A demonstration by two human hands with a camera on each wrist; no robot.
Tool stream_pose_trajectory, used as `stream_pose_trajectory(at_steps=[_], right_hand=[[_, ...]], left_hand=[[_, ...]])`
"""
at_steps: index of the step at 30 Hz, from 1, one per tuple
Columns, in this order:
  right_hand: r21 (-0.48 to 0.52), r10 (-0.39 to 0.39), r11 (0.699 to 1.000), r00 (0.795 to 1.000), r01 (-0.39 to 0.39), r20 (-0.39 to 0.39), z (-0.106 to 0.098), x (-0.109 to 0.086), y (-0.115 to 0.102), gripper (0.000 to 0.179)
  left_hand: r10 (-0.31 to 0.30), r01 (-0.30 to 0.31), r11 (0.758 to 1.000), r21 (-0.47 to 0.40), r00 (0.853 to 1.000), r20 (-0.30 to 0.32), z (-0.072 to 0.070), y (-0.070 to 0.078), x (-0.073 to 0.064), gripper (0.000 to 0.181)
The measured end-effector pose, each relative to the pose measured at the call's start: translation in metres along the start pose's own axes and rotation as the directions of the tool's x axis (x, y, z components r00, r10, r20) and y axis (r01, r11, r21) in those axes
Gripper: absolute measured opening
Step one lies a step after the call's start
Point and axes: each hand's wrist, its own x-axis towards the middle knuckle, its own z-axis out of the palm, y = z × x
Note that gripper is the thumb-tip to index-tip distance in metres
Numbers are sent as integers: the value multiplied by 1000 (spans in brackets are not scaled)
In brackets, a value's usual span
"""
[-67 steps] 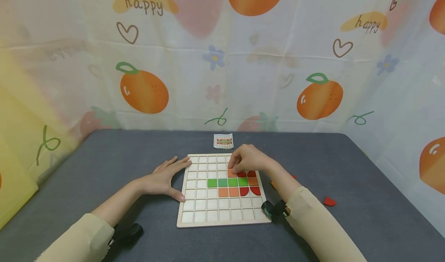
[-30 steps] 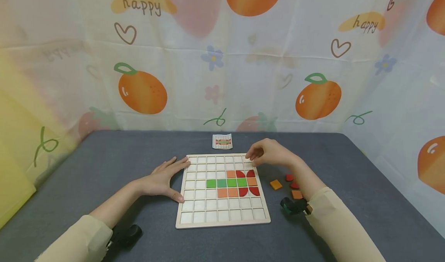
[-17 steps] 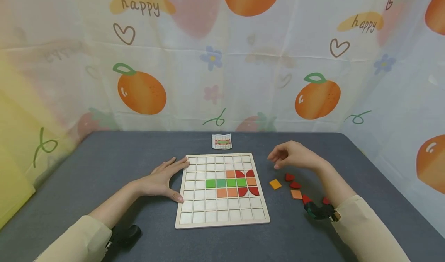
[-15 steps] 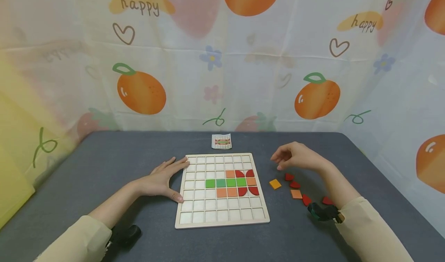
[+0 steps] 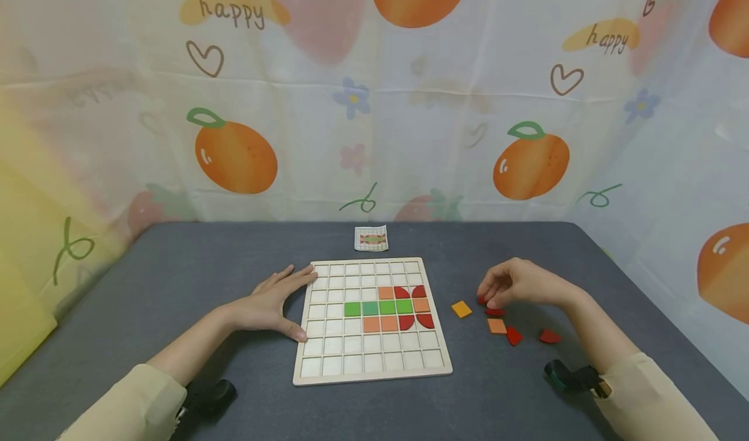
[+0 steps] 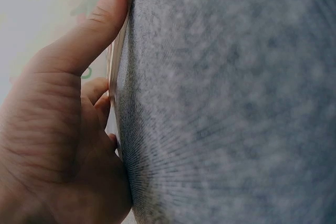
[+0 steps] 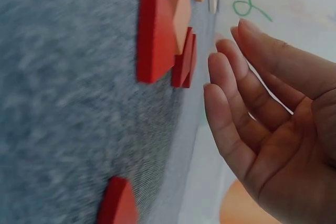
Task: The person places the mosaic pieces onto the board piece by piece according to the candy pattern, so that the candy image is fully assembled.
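My left hand (image 5: 266,306) rests along the left edge of a pale wooden grid board (image 5: 374,380), thumb and fingers spread against its frame. In the left wrist view the thumb (image 6: 97,30) lies on the board's edge. Green squares (image 5: 352,309), light orange squares (image 5: 389,324) and red quarter-round tiles (image 5: 424,321) fill some cells. To the right, my right hand (image 5: 523,283) reaches down over a red tile (image 5: 481,300), which its fingertips partly cover. The right wrist view shows that hand (image 7: 278,114) with bent, relaxed fingers and nothing between them and the thumb.
Loose on the dark table (image 5: 246,389) lie a yellow-orange square (image 5: 461,309), a light orange square (image 5: 497,326) and several red tiles (image 5: 549,336). A small pattern card (image 5: 371,239) lies behind the board. A printed curtain (image 5: 409,155) stands behind the table.
My right hand has left the light orange square in the board's upper row, moved right off the board, and lowered to the loose red tiles. My left hand stays at the board's edge.
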Motion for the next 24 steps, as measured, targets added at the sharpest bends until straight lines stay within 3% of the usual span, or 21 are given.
stream_pose_trajectory(at_steps=[12, 24], right_hand=[[26, -24, 999, 996, 22, 85, 6, -12, 9, 23], [-109, -10, 994, 995, 21, 102, 10, -10, 7, 26]], left_hand=[[-11, 11, 1000, -14, 1000, 10, 1, -1, 1, 115], [-14, 14, 1000, -19, 1000, 9, 1, -2, 2, 115]])
